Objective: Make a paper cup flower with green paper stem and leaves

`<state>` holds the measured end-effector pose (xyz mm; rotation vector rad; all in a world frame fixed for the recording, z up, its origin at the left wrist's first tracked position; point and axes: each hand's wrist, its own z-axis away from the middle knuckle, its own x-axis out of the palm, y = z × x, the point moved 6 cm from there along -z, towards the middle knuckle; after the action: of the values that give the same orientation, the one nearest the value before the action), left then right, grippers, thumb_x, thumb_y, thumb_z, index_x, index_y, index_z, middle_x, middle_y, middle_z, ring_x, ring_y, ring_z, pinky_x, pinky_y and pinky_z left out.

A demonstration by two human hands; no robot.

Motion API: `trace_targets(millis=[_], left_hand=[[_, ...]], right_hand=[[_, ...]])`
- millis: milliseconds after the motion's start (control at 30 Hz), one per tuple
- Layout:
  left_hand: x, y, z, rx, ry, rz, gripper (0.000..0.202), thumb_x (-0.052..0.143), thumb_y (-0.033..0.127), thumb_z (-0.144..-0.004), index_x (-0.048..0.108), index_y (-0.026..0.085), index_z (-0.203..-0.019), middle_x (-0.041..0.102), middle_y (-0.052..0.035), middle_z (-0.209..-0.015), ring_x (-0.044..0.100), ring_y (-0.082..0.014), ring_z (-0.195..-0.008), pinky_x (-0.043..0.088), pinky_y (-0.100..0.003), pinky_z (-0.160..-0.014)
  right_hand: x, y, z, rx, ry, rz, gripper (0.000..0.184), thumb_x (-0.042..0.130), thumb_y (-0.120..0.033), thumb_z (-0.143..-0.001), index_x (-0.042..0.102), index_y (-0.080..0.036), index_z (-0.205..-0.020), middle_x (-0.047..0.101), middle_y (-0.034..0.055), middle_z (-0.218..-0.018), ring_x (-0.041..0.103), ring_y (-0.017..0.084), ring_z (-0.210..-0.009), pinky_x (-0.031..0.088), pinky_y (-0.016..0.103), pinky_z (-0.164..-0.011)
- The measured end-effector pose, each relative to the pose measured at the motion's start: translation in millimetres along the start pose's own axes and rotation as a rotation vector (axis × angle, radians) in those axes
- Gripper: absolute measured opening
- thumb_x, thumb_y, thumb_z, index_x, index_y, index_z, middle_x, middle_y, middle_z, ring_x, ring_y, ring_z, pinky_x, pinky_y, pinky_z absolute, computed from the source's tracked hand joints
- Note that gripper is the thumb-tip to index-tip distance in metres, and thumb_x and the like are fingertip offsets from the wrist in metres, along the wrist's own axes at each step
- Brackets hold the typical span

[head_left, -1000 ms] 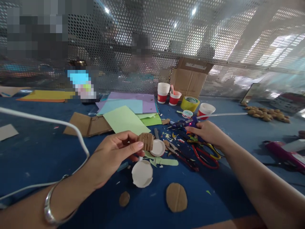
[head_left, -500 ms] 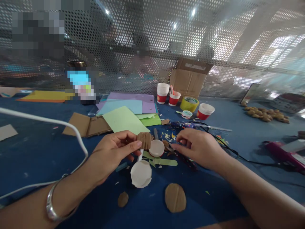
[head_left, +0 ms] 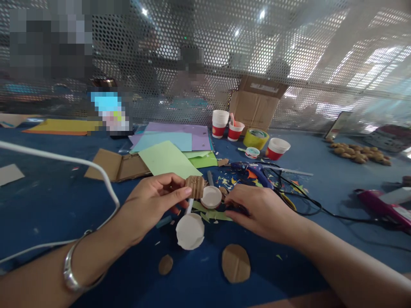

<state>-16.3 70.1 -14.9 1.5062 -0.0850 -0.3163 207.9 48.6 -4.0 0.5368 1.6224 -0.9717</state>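
Pinched between the thumb and fingers of my left hand (head_left: 163, 194) is a small corrugated cardboard piece (head_left: 195, 187) with ridges showing. My right hand (head_left: 257, 205) is low over the table to the right, its fingers curled round something dark that they mostly hide. Between the hands sits a shallow white paper cup base (head_left: 211, 197). Nearer me lies a white paper disc (head_left: 190, 231) with a ragged rim, a white stick behind it. A larger rounded cardboard piece (head_left: 236, 263) and a smaller one (head_left: 165, 265) lie in front.
Green paper scraps (head_left: 208, 212) and coloured bits litter the middle. A blue glue gun (head_left: 266, 176) with black cord lies behind my right hand. Paper sheets (head_left: 167, 157), folded cardboard (head_left: 104, 164), paper cups (head_left: 278, 148) and yellow tape (head_left: 256, 137) stand further back. A white cable (head_left: 105, 179) crosses the left.
My right hand has come down and nearer, its fingers closing over the dark object by the scraps and uncovering the glue gun. The cardboard in my left hand has tilted slightly.
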Motion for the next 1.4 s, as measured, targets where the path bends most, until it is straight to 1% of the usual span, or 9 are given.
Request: trace_targets(millis=[100, 367, 533, 667, 833, 933, 1100, 1267, 1400], left_hand=[[0.7, 1, 1, -0.005, -0.003, -0.012, 0.025, 0.079, 0.04, -0.086, 0.072, 0.017, -0.082, 0.069, -0.0001, -0.072, 0.066, -0.0102, -0.064, 0.051, -0.015, -0.055], [-0.1, 1, -1, 0.006, 0.013, -0.043, 0.024, 0.078, 0.041, -0.088, 0.073, 0.018, -0.087, 0.07, -0.0006, -0.079, 0.067, -0.0109, -0.069, 0.052, -0.017, -0.058], [0.0, 2, 0, 0.0, 0.03, -0.062, 0.026, 0.077, 0.044, -0.089, 0.074, 0.018, -0.091, 0.073, -0.0014, -0.086, 0.069, -0.013, -0.077, 0.054, -0.018, -0.065], [-1.4, 2, 0, 0.007, 0.022, -0.13, 0.03, 0.075, 0.047, -0.088, 0.075, 0.018, -0.096, 0.075, -0.0029, -0.091, 0.067, -0.0138, -0.079, 0.052, -0.019, -0.066], [-12.8, 1, -5, 0.019, 0.041, -0.322, 0.037, 0.072, 0.055, -0.089, 0.077, 0.019, -0.1, 0.076, -0.0023, -0.09, 0.059, -0.0121, -0.069, 0.048, -0.021, -0.062], [-15.5, 0, -6, -0.005, 0.049, -0.3, 0.04, 0.073, 0.055, -0.087, 0.077, 0.018, -0.101, 0.078, -0.0042, -0.094, 0.062, -0.0135, -0.072, 0.05, -0.021, -0.063], [-7.8, 4, -4, -0.017, 0.043, -0.224, 0.043, 0.076, 0.056, -0.083, 0.078, 0.017, -0.1, 0.079, -0.0084, -0.098, 0.071, -0.0201, -0.081, 0.055, -0.025, -0.065], [0.1, 9, 3, 0.0, -0.001, -0.317, 0.046, 0.072, 0.059, -0.086, 0.079, 0.02, -0.11, 0.08, -0.0077, -0.092, 0.073, -0.0209, -0.071, 0.056, -0.027, -0.064], [4.6, 15, 10, 0.03, -0.005, -0.31, 0.043, 0.074, 0.057, -0.085, 0.08, 0.02, -0.105, 0.08, -0.0071, -0.095, 0.075, -0.0196, -0.071, 0.057, -0.024, -0.064]], right_hand=[[6, -9, -1, -0.074, -0.026, -0.064, 0.014, 0.065, -0.029, -0.098, 0.068, -0.021, -0.109, 0.071, 0.0038, -0.109, 0.066, 0.018, -0.094, 0.043, 0.029, -0.078], [13, -12, -5, -0.004, -0.106, -0.084, 0.009, 0.063, -0.023, -0.096, 0.064, -0.019, -0.104, 0.068, 0.0043, -0.109, 0.063, 0.018, -0.092, 0.04, 0.03, -0.077], [13, -11, -5, 0.02, -0.111, -0.121, 0.005, 0.059, -0.015, -0.091, 0.061, -0.019, -0.092, 0.065, 0.0029, -0.099, 0.058, 0.015, -0.083, 0.037, 0.028, -0.072], [11, -11, -2, 0.001, -0.073, -0.161, 0.006, 0.058, -0.012, -0.088, 0.06, -0.018, -0.089, 0.064, 0.0009, -0.089, 0.053, 0.012, -0.072, 0.034, 0.025, -0.066], [0, -2, -1, 0.072, 0.002, -0.261, 0.006, 0.062, -0.013, -0.086, 0.063, -0.018, -0.087, 0.063, -0.0032, -0.075, 0.049, 0.009, -0.061, 0.034, 0.023, -0.061], [-6, 3, -2, 0.098, 0.041, -0.319, 0.005, 0.062, -0.015, -0.089, 0.066, -0.019, -0.09, 0.062, -0.0037, -0.074, 0.048, 0.009, -0.06, 0.035, 0.022, -0.059], [-14, -4, -1, -0.01, 0.144, -0.368, 0.009, 0.059, -0.015, -0.093, 0.068, -0.018, -0.095, 0.065, -0.0013, -0.082, 0.055, 0.01, -0.069, 0.04, 0.021, -0.064], [-19, -14, -1, -0.138, 0.243, -0.391, 0.011, 0.058, -0.016, -0.098, 0.069, -0.017, -0.1, 0.067, 0.002, -0.091, 0.059, 0.011, -0.078, 0.045, 0.022, -0.071], [-20, -20, -3, -0.209, 0.258, -0.421, 0.011, 0.06, -0.019, -0.101, 0.07, -0.016, -0.1, 0.068, 0.0023, -0.092, 0.06, 0.011, -0.081, 0.046, 0.021, -0.073]])
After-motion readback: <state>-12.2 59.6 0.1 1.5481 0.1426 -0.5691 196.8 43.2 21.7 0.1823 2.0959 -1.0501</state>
